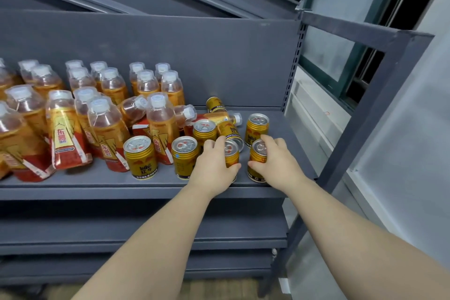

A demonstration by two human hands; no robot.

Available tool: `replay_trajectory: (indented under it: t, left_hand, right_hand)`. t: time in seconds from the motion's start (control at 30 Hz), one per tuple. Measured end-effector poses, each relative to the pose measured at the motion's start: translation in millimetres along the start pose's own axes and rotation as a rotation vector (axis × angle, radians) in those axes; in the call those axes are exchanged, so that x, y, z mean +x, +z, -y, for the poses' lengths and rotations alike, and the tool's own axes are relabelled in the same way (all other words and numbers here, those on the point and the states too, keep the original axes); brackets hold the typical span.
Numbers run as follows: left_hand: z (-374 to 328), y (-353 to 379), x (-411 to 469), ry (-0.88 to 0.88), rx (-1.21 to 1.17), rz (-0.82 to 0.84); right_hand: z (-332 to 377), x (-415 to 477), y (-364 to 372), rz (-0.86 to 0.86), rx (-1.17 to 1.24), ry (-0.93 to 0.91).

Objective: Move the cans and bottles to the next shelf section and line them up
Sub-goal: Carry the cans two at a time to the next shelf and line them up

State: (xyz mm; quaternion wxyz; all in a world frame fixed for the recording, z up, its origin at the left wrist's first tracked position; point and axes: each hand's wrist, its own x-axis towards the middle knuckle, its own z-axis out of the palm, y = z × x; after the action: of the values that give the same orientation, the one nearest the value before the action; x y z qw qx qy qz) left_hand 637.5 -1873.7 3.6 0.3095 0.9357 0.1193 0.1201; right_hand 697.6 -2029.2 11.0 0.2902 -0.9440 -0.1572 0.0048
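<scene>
Several gold cans stand on the grey shelf near its front right. My left hand grips one upright can, and my right hand grips another can beside it. More upright cans stand around them, and two cans lie tipped, one behind my left hand and one by the back panel. Many orange bottles with white caps fill the left and middle of the shelf; a few lie on their sides.
The shelf's grey back panel rises behind the drinks. A dark upright post and a crossbar bound the right end. Lower shelves sit beneath. A wall and a window lie to the right.
</scene>
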Motion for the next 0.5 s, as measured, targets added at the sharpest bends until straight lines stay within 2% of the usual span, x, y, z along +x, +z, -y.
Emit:
replay_trajectory:
  t: [0.5]
  left_hand:
    - [3.1,4.4,5.5,-0.007,0.018,0.012]
  right_hand:
    - [-0.3,2.3,1.9,0.005,-0.020,0.012]
